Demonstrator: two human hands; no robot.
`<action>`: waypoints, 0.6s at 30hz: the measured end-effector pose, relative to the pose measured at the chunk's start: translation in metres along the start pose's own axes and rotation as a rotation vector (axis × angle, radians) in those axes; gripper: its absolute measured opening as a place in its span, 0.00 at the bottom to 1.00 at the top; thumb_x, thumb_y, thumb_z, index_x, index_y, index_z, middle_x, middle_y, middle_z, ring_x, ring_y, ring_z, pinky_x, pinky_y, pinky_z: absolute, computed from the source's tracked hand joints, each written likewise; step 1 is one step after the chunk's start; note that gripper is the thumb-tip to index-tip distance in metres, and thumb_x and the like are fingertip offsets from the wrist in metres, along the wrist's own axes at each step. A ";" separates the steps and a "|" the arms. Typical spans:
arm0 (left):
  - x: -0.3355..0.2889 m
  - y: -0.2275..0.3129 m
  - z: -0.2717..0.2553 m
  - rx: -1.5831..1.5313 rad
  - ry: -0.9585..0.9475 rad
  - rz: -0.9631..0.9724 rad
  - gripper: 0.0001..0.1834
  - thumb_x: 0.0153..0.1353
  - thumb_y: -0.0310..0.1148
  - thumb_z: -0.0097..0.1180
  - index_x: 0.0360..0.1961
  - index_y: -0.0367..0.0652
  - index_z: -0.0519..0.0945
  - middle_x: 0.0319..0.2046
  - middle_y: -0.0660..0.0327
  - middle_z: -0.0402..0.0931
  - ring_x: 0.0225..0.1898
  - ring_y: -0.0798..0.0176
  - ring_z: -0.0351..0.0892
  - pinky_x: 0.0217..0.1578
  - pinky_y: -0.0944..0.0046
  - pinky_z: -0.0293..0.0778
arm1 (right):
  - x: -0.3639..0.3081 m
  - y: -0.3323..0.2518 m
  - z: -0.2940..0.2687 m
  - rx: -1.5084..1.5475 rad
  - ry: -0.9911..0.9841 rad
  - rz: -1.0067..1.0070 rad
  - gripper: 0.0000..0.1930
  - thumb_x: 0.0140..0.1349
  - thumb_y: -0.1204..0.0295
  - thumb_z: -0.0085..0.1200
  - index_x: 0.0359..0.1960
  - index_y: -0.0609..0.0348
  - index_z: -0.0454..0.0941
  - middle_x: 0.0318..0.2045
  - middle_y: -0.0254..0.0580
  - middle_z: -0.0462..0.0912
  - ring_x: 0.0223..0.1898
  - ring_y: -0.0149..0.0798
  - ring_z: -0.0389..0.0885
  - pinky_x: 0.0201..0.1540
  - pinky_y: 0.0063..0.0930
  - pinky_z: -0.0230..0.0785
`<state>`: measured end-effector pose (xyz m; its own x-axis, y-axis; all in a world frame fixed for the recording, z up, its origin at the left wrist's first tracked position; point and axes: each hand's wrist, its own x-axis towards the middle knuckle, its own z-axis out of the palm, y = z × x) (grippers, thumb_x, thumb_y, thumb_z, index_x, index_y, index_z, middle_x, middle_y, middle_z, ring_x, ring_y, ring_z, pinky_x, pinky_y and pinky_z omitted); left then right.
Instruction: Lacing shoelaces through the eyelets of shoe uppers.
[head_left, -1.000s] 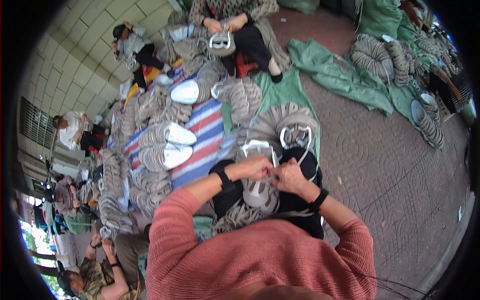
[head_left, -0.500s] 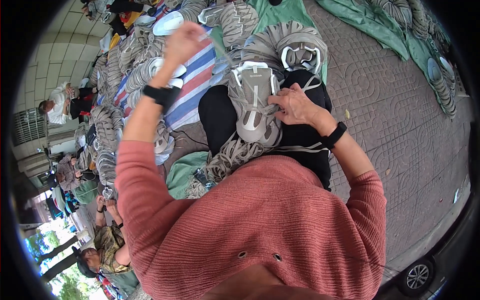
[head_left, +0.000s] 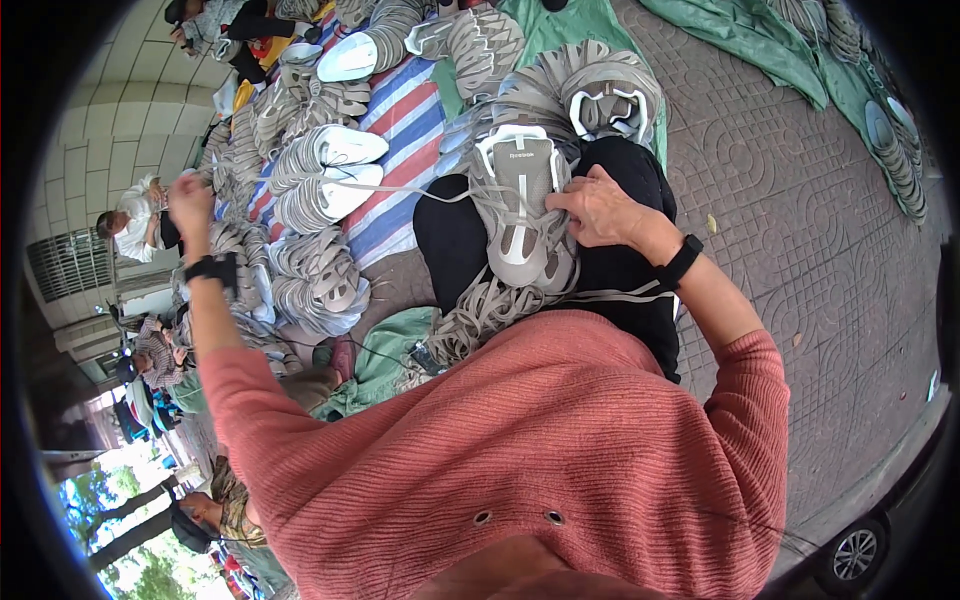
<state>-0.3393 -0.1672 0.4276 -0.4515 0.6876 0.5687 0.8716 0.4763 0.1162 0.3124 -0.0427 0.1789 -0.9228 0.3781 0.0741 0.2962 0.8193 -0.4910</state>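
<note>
A grey-beige sneaker (head_left: 518,205) with white trim rests on my lap between my black-clad knees, toe toward me. My right hand (head_left: 605,207) is closed at its right side, thumb and fingers pressed on the upper near the lacing. A flat grey shoelace (head_left: 405,189) runs from the sneaker out to the left. My left hand (head_left: 191,205), raised far left and slightly blurred, is closed with the shoelace leading toward it; the lace's far end is hard to see. A heap of loose grey laces (head_left: 480,318) lies on my lap by my waist.
Beyond my knees a row of stacked shoes (head_left: 610,95) curves around. More shoe stacks (head_left: 325,160) stand on a striped sheet (head_left: 400,130) to the left. Several people sit along the left side. Patterned paving (head_left: 770,250) and a green tarp (head_left: 750,45) are at the right.
My left hand has swung from above the sneaker down and far to the left, and the shoelace now stretches leftward. My right hand stays at the sneaker's side.
</note>
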 end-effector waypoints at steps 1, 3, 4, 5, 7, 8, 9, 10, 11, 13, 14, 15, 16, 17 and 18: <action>-0.039 0.080 0.089 -0.064 -0.044 0.103 0.21 0.50 0.34 0.61 0.44 0.35 0.73 0.30 0.57 0.76 0.34 0.55 0.75 0.40 0.59 0.70 | -0.010 0.010 0.002 -0.010 -0.053 0.115 0.17 0.44 0.73 0.55 0.40 0.50 0.74 0.27 0.41 0.78 0.37 0.42 0.77 0.44 0.33 0.58; -0.108 0.183 0.119 -0.258 -0.097 0.247 0.24 0.49 0.31 0.62 0.47 0.35 0.70 0.35 0.55 0.73 0.34 0.56 0.75 0.38 0.61 0.70 | -0.015 0.017 0.009 0.005 -0.005 0.114 0.16 0.46 0.71 0.55 0.41 0.49 0.75 0.26 0.43 0.78 0.36 0.43 0.78 0.44 0.35 0.58; -0.143 0.219 0.127 -0.482 -0.216 0.170 0.22 0.49 0.26 0.60 0.47 0.36 0.69 0.34 0.55 0.73 0.34 0.59 0.75 0.35 0.63 0.71 | -0.012 0.018 0.011 0.024 0.049 0.079 0.16 0.48 0.69 0.55 0.42 0.48 0.75 0.25 0.44 0.79 0.35 0.45 0.78 0.43 0.36 0.59; -0.174 0.256 0.132 -0.557 -0.269 0.262 0.21 0.49 0.22 0.58 0.46 0.38 0.69 0.36 0.57 0.73 0.34 0.62 0.75 0.32 0.66 0.71 | -0.010 0.019 0.011 0.022 0.047 0.071 0.16 0.48 0.69 0.55 0.42 0.48 0.75 0.25 0.44 0.79 0.35 0.45 0.78 0.43 0.36 0.59; -0.224 0.333 0.121 -0.729 -0.465 0.553 0.15 0.48 0.23 0.58 0.40 0.41 0.74 0.39 0.58 0.72 0.36 0.56 0.73 0.39 0.61 0.71 | -0.006 0.019 0.012 0.059 0.065 0.058 0.14 0.51 0.70 0.54 0.42 0.47 0.75 0.26 0.44 0.79 0.35 0.46 0.78 0.42 0.37 0.60; -0.241 0.357 0.118 -0.684 -0.487 0.737 0.12 0.47 0.26 0.60 0.35 0.41 0.76 0.39 0.58 0.70 0.39 0.52 0.71 0.44 0.59 0.69 | -0.005 0.018 0.011 0.055 0.061 0.059 0.14 0.51 0.70 0.54 0.42 0.47 0.75 0.26 0.44 0.79 0.35 0.46 0.78 0.42 0.37 0.60; -0.255 0.376 0.116 -0.692 -0.536 0.805 0.12 0.47 0.27 0.61 0.35 0.42 0.76 0.39 0.58 0.69 0.41 0.53 0.69 0.44 0.59 0.67 | -0.005 0.016 0.009 0.057 0.037 0.081 0.14 0.51 0.70 0.54 0.42 0.47 0.75 0.26 0.44 0.79 0.35 0.46 0.78 0.42 0.37 0.60; -0.264 0.389 0.116 -0.696 -0.585 0.873 0.12 0.46 0.29 0.62 0.34 0.42 0.76 0.38 0.59 0.68 0.42 0.54 0.68 0.44 0.59 0.66 | -0.006 0.015 0.007 0.058 0.015 0.101 0.14 0.51 0.71 0.54 0.42 0.47 0.75 0.27 0.44 0.79 0.36 0.46 0.77 0.42 0.37 0.60; -0.268 0.396 0.118 -0.702 -0.584 0.871 0.12 0.46 0.29 0.62 0.34 0.42 0.76 0.38 0.59 0.68 0.42 0.54 0.68 0.44 0.59 0.66 | -0.007 0.014 0.006 0.055 0.010 0.103 0.14 0.51 0.71 0.54 0.42 0.47 0.75 0.27 0.44 0.79 0.36 0.46 0.77 0.42 0.37 0.60; -0.271 0.404 0.122 -0.574 -0.675 1.079 0.12 0.47 0.30 0.61 0.34 0.44 0.76 0.37 0.59 0.68 0.43 0.56 0.67 0.42 0.60 0.64 | -0.009 0.012 0.005 0.083 0.033 0.113 0.14 0.51 0.71 0.54 0.42 0.47 0.74 0.28 0.44 0.79 0.38 0.45 0.77 0.44 0.39 0.61; -0.271 0.406 0.125 -0.576 -0.674 1.076 0.12 0.47 0.30 0.61 0.34 0.44 0.76 0.37 0.59 0.68 0.43 0.56 0.67 0.42 0.60 0.64 | -0.009 0.012 0.006 0.082 0.030 0.112 0.14 0.51 0.71 0.54 0.42 0.47 0.74 0.28 0.44 0.79 0.38 0.45 0.77 0.44 0.39 0.61; -0.269 0.409 0.129 -0.543 -0.659 1.148 0.10 0.48 0.29 0.59 0.32 0.44 0.74 0.36 0.59 0.67 0.41 0.56 0.67 0.41 0.59 0.63 | -0.009 0.013 0.009 0.100 0.047 0.109 0.15 0.51 0.71 0.54 0.42 0.47 0.74 0.29 0.45 0.79 0.39 0.46 0.77 0.45 0.40 0.61; -0.267 0.412 0.132 -0.508 -0.643 1.221 0.08 0.48 0.28 0.57 0.30 0.43 0.73 0.35 0.59 0.66 0.40 0.57 0.66 0.40 0.59 0.62 | -0.010 0.014 0.012 0.118 0.065 0.106 0.15 0.51 0.71 0.54 0.42 0.47 0.74 0.30 0.45 0.79 0.40 0.46 0.77 0.46 0.42 0.62; -0.266 0.414 0.135 -0.510 -0.644 1.221 0.08 0.48 0.28 0.57 0.30 0.43 0.73 0.35 0.59 0.66 0.40 0.57 0.66 0.40 0.59 0.62 | -0.010 0.016 0.015 0.119 0.063 0.108 0.15 0.51 0.71 0.54 0.42 0.47 0.74 0.30 0.45 0.79 0.40 0.46 0.77 0.46 0.42 0.62; -0.265 0.417 0.137 -0.447 -0.644 1.309 0.07 0.50 0.28 0.55 0.30 0.43 0.71 0.34 0.59 0.66 0.40 0.57 0.66 0.39 0.59 0.62 | -0.010 0.016 0.016 0.126 0.088 0.100 0.15 0.51 0.72 0.54 0.42 0.48 0.74 0.30 0.45 0.79 0.40 0.46 0.77 0.46 0.42 0.62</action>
<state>0.1173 -0.0756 0.2138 0.7582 0.6509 0.0376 0.6428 -0.7559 0.1245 0.3225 -0.0401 0.1562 -0.8633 0.4960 0.0927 0.3473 0.7173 -0.6040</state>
